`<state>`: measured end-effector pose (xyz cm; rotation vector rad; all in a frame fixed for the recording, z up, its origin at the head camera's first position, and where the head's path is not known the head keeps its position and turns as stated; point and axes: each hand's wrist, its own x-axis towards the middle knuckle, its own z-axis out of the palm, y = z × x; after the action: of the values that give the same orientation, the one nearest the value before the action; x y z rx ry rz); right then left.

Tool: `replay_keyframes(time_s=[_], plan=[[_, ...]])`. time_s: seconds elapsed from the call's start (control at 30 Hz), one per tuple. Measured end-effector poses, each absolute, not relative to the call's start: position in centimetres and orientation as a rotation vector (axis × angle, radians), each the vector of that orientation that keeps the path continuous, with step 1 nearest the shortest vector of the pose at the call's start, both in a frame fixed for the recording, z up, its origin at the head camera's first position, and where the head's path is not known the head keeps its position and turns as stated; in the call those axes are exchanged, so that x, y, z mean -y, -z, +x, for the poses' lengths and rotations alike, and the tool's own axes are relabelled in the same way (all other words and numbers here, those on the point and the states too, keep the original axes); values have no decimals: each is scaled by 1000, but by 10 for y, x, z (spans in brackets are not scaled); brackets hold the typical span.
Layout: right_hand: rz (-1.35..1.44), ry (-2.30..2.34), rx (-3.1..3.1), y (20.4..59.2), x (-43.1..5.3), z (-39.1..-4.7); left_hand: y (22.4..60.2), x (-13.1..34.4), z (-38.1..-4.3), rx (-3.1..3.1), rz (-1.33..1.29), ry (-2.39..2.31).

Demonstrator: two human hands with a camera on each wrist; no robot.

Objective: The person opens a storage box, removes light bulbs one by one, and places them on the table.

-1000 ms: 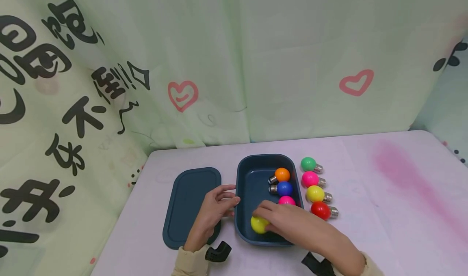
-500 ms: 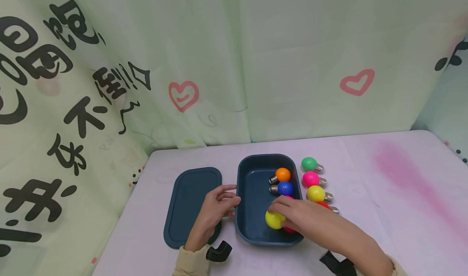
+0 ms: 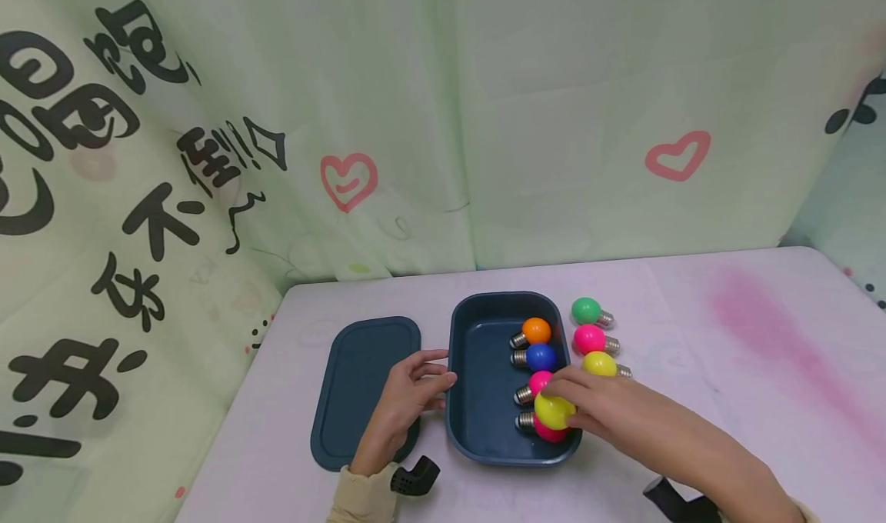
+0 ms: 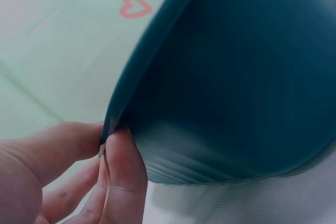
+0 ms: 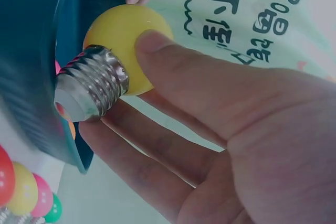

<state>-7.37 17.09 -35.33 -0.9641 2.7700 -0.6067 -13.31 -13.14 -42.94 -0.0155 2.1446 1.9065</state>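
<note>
My right hand [image 3: 598, 400] pinches a yellow light bulb [image 3: 554, 411] by its globe, over the right rim of a dark blue box [image 3: 484, 400]. In the right wrist view the bulb's silver screw base [image 5: 97, 85] points toward the box wall, with the thumb on the globe. An orange bulb [image 3: 536, 330], a blue bulb [image 3: 541, 358], a pink bulb [image 3: 538, 384] and a red bulb [image 3: 549, 431] lie inside the box along its right side. The yellow bulb partly covers the red one. My left hand [image 3: 408, 396] pinches the box's left rim between thumb and finger.
A flat dark blue lid [image 3: 363, 377] lies left of the box, partly under the left forearm. Right of the box a green bulb [image 3: 585, 311], a pink bulb [image 3: 589, 339], a yellow bulb [image 3: 599, 364] and a red bulb [image 5: 4, 177] stand in a row.
My right hand has moved right with the yellow bulb, from over the box's floor to its right rim. The red bulb in the box has come into sight. The left hand stays put.
</note>
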Motion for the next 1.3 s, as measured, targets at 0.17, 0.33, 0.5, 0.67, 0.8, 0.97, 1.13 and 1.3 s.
replay_keyframes(time_s=[0.17,0.33,0.5,0.67,0.8,0.97,1.13,1.3], plan=[[-983,607,-2789,357,-181,-72,431,132,-133,-2162,-29,-1895],[-1038,600,-2853,360,-190,-70,431,132,-133,-2170,-29,-1892],[-1067,586,-2883,364,-199,-68,431,132,-133,-2173,-22,-1893],[-1044,564,-2885,369,-209,-66,430,132,-133,-2162,-37,-1892],[-942,549,-2825,373,-215,-65,430,133,-132,-2159,-47,-1886],[-908,538,-2792,380,-221,-66,431,133,-132,-2159,-43,-1886],[-829,514,-2752,385,-224,-68,430,132,-133,-2149,-36,-1898],[-734,535,-2719,389,-226,-69,430,131,-133,-2148,-29,-1899]])
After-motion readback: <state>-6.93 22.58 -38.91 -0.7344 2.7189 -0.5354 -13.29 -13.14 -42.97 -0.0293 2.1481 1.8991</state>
